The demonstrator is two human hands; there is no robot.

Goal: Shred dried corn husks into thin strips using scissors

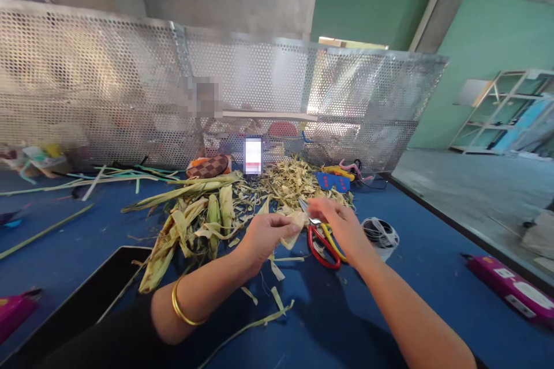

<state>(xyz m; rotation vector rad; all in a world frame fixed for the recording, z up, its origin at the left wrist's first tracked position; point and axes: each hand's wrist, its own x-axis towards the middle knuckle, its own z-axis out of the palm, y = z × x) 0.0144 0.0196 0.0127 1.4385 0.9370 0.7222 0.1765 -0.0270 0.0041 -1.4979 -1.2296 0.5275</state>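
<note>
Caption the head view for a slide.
Left hand pinches a pale husk piece, right hand beside it, red-handled scissors nearby.

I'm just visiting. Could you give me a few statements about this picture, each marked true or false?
1. The left hand pinches a pale husk piece. True.
2. The gold bangle circles the right forearm. False: the gold bangle circles the left forearm.
3. A red-handled tool lies on the table. True.
4. The tabletop is orange. False: the tabletop is blue.
5. A checkered pouch lies farther back than the left hand. True.
</note>
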